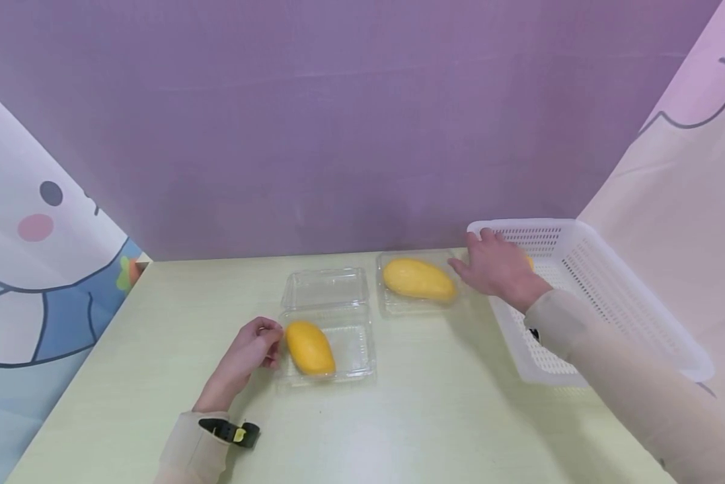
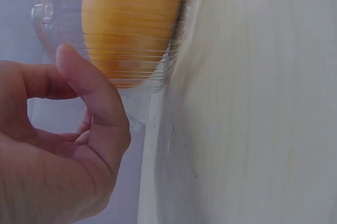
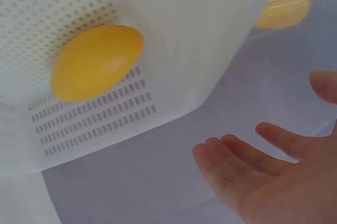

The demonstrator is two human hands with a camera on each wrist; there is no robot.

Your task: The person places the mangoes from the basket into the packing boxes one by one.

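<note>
A clear plastic clamshell container [image 1: 356, 343] lies with its lid folded back on the table, a yellow mango [image 1: 310, 347] in its base. At its left edge, my left hand [image 1: 250, 353] pinches the rim between thumb and a curled finger; the left wrist view shows the fingertips [image 2: 67, 56] at the container wall beside the mango. My right hand [image 1: 498, 265] is held with spread fingers over the near-left part of a white perforated basket [image 1: 635, 296]. Inside the basket, mostly hidden by that hand in the head view, lies another mango [image 3: 97, 62].
A second clear container [image 1: 393, 306] holding a mango [image 1: 419, 279] stands between the open container and the basket. Behind the table [image 1: 187, 296] hangs a purple cloth [image 1: 338, 134]; printed cloths flank both sides.
</note>
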